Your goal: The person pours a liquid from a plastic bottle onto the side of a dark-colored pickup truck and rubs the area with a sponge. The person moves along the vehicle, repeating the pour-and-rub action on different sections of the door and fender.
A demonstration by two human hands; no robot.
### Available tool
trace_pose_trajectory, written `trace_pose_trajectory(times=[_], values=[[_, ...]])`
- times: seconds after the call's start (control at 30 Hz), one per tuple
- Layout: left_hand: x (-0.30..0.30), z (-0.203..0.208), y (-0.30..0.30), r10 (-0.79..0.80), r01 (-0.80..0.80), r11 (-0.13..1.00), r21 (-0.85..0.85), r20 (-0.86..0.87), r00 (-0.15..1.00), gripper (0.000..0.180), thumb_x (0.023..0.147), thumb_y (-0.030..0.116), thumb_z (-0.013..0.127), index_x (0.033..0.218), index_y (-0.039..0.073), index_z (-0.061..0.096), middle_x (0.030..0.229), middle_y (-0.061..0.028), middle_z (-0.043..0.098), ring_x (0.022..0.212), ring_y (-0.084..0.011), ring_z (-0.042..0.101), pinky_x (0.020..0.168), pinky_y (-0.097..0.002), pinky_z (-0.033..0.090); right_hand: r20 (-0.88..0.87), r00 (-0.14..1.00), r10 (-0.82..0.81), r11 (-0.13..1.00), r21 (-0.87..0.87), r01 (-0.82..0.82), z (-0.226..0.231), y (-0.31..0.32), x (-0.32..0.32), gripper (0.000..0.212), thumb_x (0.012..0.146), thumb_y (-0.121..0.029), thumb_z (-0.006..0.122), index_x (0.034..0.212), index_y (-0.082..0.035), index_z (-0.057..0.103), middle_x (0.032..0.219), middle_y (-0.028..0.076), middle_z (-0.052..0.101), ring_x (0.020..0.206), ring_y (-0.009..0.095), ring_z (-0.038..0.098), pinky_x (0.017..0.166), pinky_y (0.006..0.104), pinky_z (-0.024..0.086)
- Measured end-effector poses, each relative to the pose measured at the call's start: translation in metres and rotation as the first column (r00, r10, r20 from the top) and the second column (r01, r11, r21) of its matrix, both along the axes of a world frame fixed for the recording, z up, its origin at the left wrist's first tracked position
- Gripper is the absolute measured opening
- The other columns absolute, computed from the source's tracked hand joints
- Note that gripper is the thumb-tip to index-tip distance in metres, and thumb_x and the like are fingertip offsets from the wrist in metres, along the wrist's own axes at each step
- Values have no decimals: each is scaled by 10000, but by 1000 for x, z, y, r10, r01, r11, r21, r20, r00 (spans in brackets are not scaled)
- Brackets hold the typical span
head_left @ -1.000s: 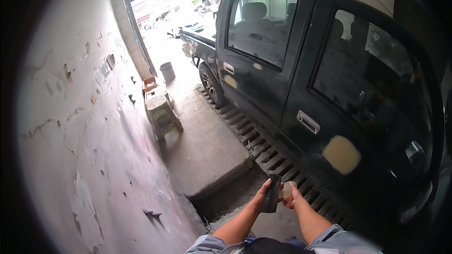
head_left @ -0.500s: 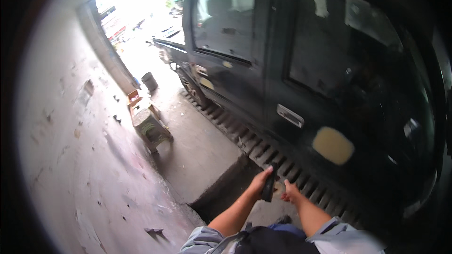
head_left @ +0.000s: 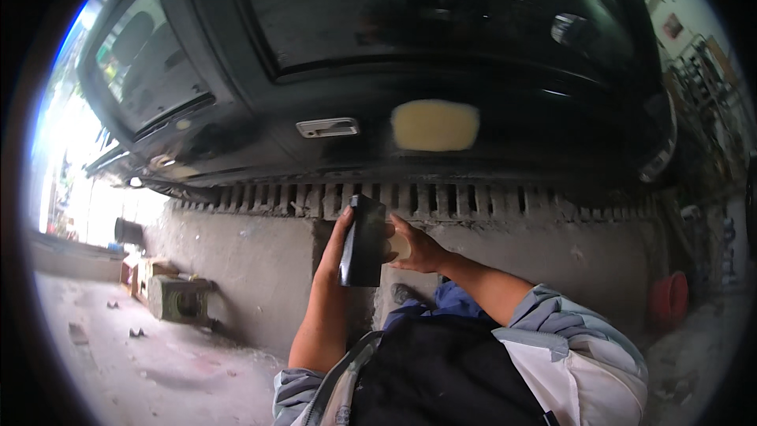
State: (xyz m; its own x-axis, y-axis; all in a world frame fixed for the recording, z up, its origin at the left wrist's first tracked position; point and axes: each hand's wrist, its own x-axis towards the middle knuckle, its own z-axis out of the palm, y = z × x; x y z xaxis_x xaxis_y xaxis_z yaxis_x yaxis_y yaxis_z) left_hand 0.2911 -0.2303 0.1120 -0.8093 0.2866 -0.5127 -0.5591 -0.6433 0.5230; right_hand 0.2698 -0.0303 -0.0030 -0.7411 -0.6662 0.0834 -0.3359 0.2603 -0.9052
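Left hand [head_left: 334, 246] closed on a dark block [head_left: 363, 248], held before the torso, thumb along its left edge. Right hand [head_left: 423, 250] grips a pale rounded piece [head_left: 401, 248] just beside it; contact between the two unclear. Beyond: slotted floor strip [head_left: 471, 201], then dark vehicle door [head_left: 276, 130] with silver handle [head_left: 331, 130] and beige patch [head_left: 435, 125]. Far right: red bucket [head_left: 669, 297].

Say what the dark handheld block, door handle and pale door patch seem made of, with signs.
Dark block: perhaps plastic or rubber; smooth, glossy.
Door handle: likely metal or plated plastic; silvery shine.
Pale patch: probably filler; matte, soft edges.
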Motion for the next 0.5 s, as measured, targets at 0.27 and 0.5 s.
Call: trace_pose_trajectory(times=[0.27, 0.5], values=[[-24, -32, -7, -79, 79, 997, -7, -187, 979, 693, 919, 654, 456, 1285, 75, 559, 1158, -189, 662, 1060, -275, 645, 854, -430, 546, 357, 883, -304, 918, -136, 371, 18, 66, 39, 1000, 781, -318, 808, 1536, -104, 189, 1371, 110, 485, 1261, 222, 468, 1051, 373, 382], [-30, -95, 49, -124, 122, 991, -60, -15, 992, 757, 886, 714, 469, 1203, 44, 625, 1000, -134, 699, 820, -222, 677, 724, -340, 566, 873, 487, 27, 759, -335, 558, 83, 104, 37, 801, 829, -477, 735, 1434, -99, 370, 1203, 142, 619, 1060, 256, 627, 900, 417, 520]])
